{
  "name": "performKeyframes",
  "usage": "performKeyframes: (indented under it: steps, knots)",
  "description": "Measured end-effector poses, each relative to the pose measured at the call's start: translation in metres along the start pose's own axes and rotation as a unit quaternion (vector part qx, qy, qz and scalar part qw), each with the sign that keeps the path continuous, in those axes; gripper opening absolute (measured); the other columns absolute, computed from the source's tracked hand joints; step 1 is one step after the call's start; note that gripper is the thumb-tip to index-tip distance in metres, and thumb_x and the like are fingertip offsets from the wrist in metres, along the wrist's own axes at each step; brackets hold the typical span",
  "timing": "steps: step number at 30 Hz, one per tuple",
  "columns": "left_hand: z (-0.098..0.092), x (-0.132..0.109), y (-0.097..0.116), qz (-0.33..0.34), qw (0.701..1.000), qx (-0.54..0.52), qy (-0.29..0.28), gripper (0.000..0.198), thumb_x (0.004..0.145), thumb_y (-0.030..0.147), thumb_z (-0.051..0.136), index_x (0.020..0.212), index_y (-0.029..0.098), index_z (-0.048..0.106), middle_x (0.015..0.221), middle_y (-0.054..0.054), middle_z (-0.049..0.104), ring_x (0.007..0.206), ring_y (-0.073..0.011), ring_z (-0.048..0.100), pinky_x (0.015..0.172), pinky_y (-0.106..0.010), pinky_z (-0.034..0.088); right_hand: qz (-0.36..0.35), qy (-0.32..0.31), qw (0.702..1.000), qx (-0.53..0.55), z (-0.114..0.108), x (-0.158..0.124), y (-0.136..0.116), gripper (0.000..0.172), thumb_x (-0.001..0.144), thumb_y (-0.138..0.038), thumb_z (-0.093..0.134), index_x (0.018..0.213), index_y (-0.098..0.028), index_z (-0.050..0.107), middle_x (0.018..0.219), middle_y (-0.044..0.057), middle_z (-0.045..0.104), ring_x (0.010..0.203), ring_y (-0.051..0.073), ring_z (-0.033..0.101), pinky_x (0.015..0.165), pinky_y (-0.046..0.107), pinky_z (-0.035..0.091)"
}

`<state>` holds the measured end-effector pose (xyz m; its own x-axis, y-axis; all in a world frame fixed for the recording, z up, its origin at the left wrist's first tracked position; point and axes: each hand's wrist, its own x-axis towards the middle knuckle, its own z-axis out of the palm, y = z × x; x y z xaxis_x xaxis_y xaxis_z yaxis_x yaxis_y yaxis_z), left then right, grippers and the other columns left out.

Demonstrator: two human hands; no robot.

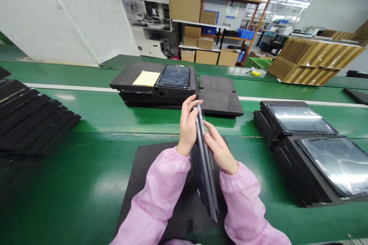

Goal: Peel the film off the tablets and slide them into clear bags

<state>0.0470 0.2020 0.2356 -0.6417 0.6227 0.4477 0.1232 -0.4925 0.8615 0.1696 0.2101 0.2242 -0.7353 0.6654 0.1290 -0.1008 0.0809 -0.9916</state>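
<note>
My left hand (188, 128) and my right hand (220, 150) hold a thin dark tablet (204, 178) on edge between them, its narrow side turned up toward me. Along that side two grey layers show; whether this is one tablet or two together I cannot tell. My left fingers wrap its far upper end, and my right thumb and fingers press on the right face. What looks like clear film sticks out at the lower corner. Beneath the tablet, a black foam pad (149, 176) lies flat on the green bench (94, 168).
At the back, black foam trays (135, 97) carry a tablet (175, 75) and a yellow label sheet (146, 78). A foam pad (220, 95) lies beside them. Film-covered tablets (336, 164) rest on foam at right; black foam pieces (31, 118) stand stacked left. Cardboard dividers (313, 61) stand far right.
</note>
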Motion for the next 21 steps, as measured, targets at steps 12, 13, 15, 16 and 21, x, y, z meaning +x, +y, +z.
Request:
performKeyframes:
  steps: [12,13,15,16,21]
  knots:
    - [0.007,-0.007,0.006,0.017,0.998,0.042,0.045,0.023,0.096,0.029,0.045,0.118,0.025,0.051,0.108,-0.005,0.068,0.102,-0.0168,0.065,0.090,-0.032,0.049,-0.009,0.029,0.999,0.029,-0.006,0.006,0.004,0.045,0.090,-0.052,0.053,0.126,-0.025,0.059,0.085,0.003,0.066,0.091,0.025,0.063,0.084,0.037,0.053]
    - [0.008,-0.008,0.007,0.022,0.997,0.048,0.051,0.023,0.096,0.029,0.045,0.117,0.025,0.051,0.108,-0.005,0.068,0.103,-0.0169,0.065,0.090,-0.032,0.049,-0.011,0.028,0.999,0.041,-0.006,0.006,0.004,0.044,0.090,-0.050,0.053,0.125,-0.024,0.059,0.087,0.003,0.066,0.091,0.025,0.063,0.085,0.037,0.053]
    - [0.009,-0.010,0.009,0.031,0.996,0.055,0.057,0.023,0.095,0.028,0.045,0.117,0.024,0.051,0.108,-0.006,0.067,0.105,-0.0173,0.064,0.092,-0.032,0.049,-0.015,0.023,0.997,0.066,-0.005,0.006,0.002,0.040,0.089,-0.046,0.053,0.123,-0.024,0.059,0.089,0.002,0.066,0.085,0.022,0.063,0.083,0.035,0.052]
    - [0.009,-0.011,0.009,0.034,0.996,0.057,0.057,0.023,0.095,0.027,0.045,0.118,0.024,0.050,0.109,-0.006,0.067,0.106,-0.0174,0.064,0.093,-0.033,0.049,-0.016,0.020,0.997,0.073,-0.005,0.005,0.001,0.039,0.089,-0.044,0.053,0.122,-0.024,0.059,0.088,0.002,0.066,0.080,0.021,0.062,0.080,0.034,0.052]
    - [0.007,-0.011,0.011,0.029,0.999,0.031,0.031,0.022,0.096,0.029,0.045,0.117,0.025,0.050,0.107,-0.005,0.067,0.102,-0.0172,0.065,0.089,-0.032,0.050,-0.008,0.015,0.999,0.041,-0.002,-0.002,-0.006,0.038,0.090,-0.042,0.052,0.123,-0.023,0.054,0.064,-0.005,0.048,0.051,0.014,0.043,0.052,0.027,0.040]
